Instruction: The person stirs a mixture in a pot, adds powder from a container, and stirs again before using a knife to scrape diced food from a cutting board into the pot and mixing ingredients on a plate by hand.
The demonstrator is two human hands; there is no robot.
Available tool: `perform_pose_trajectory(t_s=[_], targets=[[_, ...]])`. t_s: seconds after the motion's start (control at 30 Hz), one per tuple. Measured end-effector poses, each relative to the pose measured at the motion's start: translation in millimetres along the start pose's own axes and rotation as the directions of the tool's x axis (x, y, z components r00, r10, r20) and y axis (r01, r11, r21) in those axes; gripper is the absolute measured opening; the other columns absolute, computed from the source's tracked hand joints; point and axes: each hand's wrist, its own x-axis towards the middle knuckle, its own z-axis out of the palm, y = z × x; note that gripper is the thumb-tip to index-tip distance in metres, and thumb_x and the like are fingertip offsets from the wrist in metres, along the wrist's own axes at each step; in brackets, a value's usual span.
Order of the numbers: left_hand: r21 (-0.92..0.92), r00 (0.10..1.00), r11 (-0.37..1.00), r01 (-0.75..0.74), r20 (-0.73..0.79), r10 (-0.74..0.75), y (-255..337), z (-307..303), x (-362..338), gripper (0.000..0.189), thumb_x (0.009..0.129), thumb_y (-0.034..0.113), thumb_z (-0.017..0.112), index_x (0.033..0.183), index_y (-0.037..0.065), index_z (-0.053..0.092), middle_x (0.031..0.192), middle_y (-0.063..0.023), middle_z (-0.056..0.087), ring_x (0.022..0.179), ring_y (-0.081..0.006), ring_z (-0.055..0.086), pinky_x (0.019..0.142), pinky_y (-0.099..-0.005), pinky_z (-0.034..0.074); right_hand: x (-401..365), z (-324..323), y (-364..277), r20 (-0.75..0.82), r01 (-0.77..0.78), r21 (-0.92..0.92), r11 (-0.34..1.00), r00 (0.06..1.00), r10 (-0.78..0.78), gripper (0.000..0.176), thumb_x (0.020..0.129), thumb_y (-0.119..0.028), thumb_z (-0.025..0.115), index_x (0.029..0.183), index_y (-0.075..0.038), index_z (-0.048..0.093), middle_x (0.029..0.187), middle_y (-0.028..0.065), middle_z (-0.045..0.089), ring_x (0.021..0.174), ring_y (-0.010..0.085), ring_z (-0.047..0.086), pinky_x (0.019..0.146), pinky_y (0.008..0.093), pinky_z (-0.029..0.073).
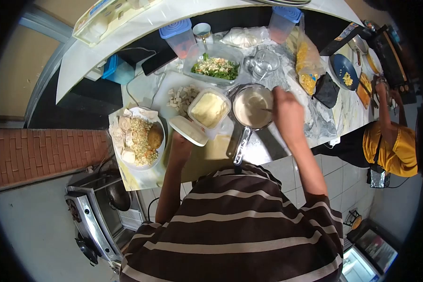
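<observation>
My right hand is closed round the handle of a utensil whose end dips into a pale, creamy liquid in a saucepan. The pan's handle points toward my body. On the left, my left hand grips a whitish lid, tilted beside a square plastic tub of pale yellow contents. Pale cubes lie just left of the tub on a white board. Behind it, a clear container holds chopped greens with crumbly bits on top.
A plate of chopped food stands at the left. Glass cup, blue-lidded containers, phone and yellow-filled bag line the back. A person in yellow works at the right near a dark pan.
</observation>
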Motion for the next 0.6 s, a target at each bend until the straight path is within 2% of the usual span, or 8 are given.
perform_pose_trajectory(t_s=[0.03,0.13,0.23,0.3,0.4,0.43,0.5,0.6], targets=[[0.001,1.0,1.0,0.008,-0.006,-0.008,-1,-2,-4,0.021,0.092,-0.003,0.058,0.112,-0.001,0.064,0.103,-0.0065,0.07,0.097,-0.0137,0.066,0.085,-0.0291,0.052,2,-23,-3,-0.009,-0.089,-0.021,0.996,0.996,0.089,0.021,0.08,-0.002,0.064,0.099,-0.006,0.058,0.083,0.0159,0.067,0.077,0.0344,0.067,0.065,0.0451,0.053],[0.086,1.0,0.996,-0.008,0.02,0.006,-1,3,-2,0.022,0.091,-0.003,0.057,0.113,-0.001,0.063,0.103,-0.0068,0.07,0.097,-0.014,0.066,0.085,-0.0294,0.052,10,-77,-3,-0.241,-0.028,0.103,0.994,0.969,0.052,0.006,0.091,-0.007,0.062,0.096,-0.004,0.06,0.079,0.0173,0.064,0.069,0.0341,0.064,0.06,0.0439,0.048],[0.072,0.998,0.997,0.025,0.048,-0.028,20,22,-5,0.024,0.091,-0.003,0.056,0.113,-0.001,0.063,0.102,-0.0072,0.071,0.096,-0.0149,0.067,0.086,-0.0304,0.053,9,-118,-18,-0.245,-0.101,0.278,0.955,0.954,0.172,0.005,0.094,-0.006,0.062,0.095,-0.002,0.062,0.071,0.0139,0.06,0.054,0.0257,0.056,0.054,0.0358,0.043],[0.518,0.993,0.848,-0.115,0.074,0.089,38,39,-11,0.024,0.089,-0.005,0.055,0.111,-0.002,0.064,0.101,-0.008,0.071,0.096,-0.0157,0.068,0.086,-0.0311,0.053,7,-128,-26,-0.255,-0.092,0.345,0.934,0.949,0.187,0.005,0.094,-0.006,0.062,0.096,-0.002,0.062,0.069,0.0129,0.06,0.053,0.0225,0.056,0.054,0.0326,0.043],[0.323,0.992,0.941,-0.099,0.103,0.069,24,35,-9,0.024,0.087,-0.008,0.053,0.106,-0.002,0.066,0.099,-0.0089,0.072,0.096,-0.0167,0.069,0.086,-0.0313,0.053,2,-120,-37,-0.229,-0.02,0.477,0.879,0.962,0.147,0.005,0.095,-0.007,0.061,0.095,-0.001,0.062,0.07,0.013,0.06,0.054,0.023,0.057,0.054,0.0313,0.044],[0.326,0.993,0.94,-0.098,0.099,0.069,19,34,-9,0.024,0.087,-0.008,0.053,0.106,-0.002,0.066,0.099,-0.0089,0.072,0.096,-0.0167,0.069,0.086,-0.0313,0.053,1,-112,-40,-0.146,-0.055,0.541,0.839,0.977,0.158,0.007,0.095,-0.007,0.06,0.093,-0.001,0.062,0.071,0.0147,0.061,0.056,0.0269,0.06,0.056,0.0337,0.047],[0.09,0.991,0.994,-0.066,0.118,0.055,14,35,-9,0.023,0.086,-0.009,0.053,0.103,-0.003,0.067,0.099,-0.0095,0.072,0.095,-0.0172,0.069,0.086,-0.0311,0.053,-2,-93,-47,-0.006,-0.07,0.529,0.846,0.996,0.086,0.008,0.094,-0.007,0.059,0.092,0.0,0.062,0.075,0.017,0.063,0.063,0.0337,0.062,0.061,0.0384,0.049],[0.195,0.994,0.981,-0.015,0.112,-0.007,30,46,-13,0.021,0.087,-0.007,0.055,0.102,-0.003,0.068,0.098,-0.0092,0.072,0.092,-0.0169,0.069,0.083,-0.0312,0.053,-3,-62,-55,-0.021,0.059,0.643,0.764,0.998,-0.06,0.009,0.094,-0.009,0.06,0.093,0.0,0.063,0.087,0.0184,0.062,0.078,0.0385,0.062,0.067,0.0437,0.049]])
